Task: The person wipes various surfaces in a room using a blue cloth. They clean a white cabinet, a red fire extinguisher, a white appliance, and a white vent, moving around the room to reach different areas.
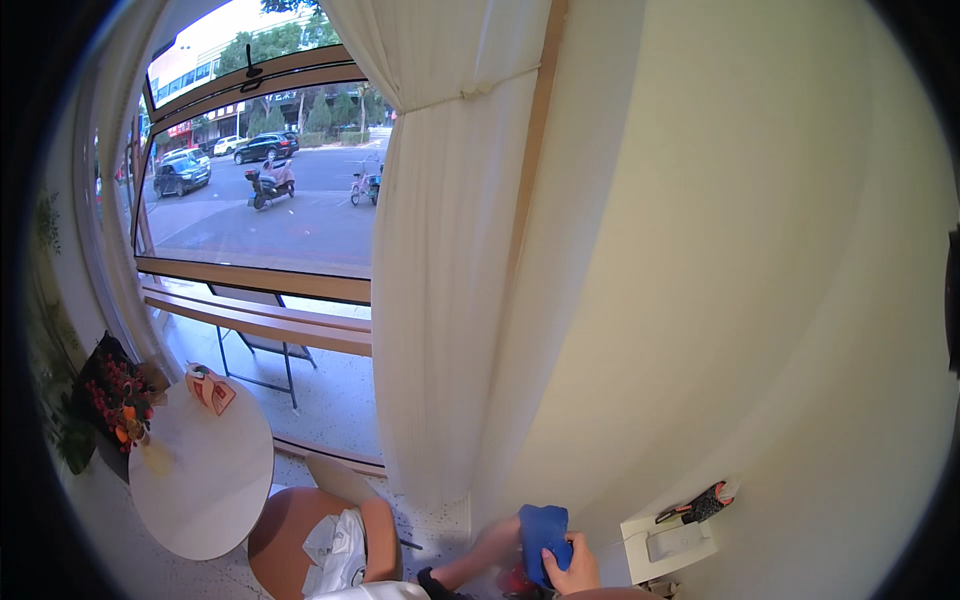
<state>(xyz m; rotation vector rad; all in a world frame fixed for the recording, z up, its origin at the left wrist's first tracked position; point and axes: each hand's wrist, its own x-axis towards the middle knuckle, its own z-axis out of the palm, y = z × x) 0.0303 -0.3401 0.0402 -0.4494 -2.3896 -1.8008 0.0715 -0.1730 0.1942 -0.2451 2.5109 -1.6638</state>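
A folded blue cloth (543, 536) is at the bottom centre, in front of the pale wall. My right hand (574, 564) grips its lower right side, thumb and fingers pressed on the fabric. My left hand (510, 534) comes in from the left with a dark band at the wrist; it is blurred and partly behind the cloth, so its fingers cannot be made out. Below the cloth a red thing (516, 581) shows in part, too blurred to name.
A small white shelf (634, 551) with a white device and a dark patterned item is at the right. At the left are a brown chair (281, 532) holding a plastic bag (341, 551), and a round white table (206, 480) with a paper bag. A white curtain (446, 300) hangs beside the window.
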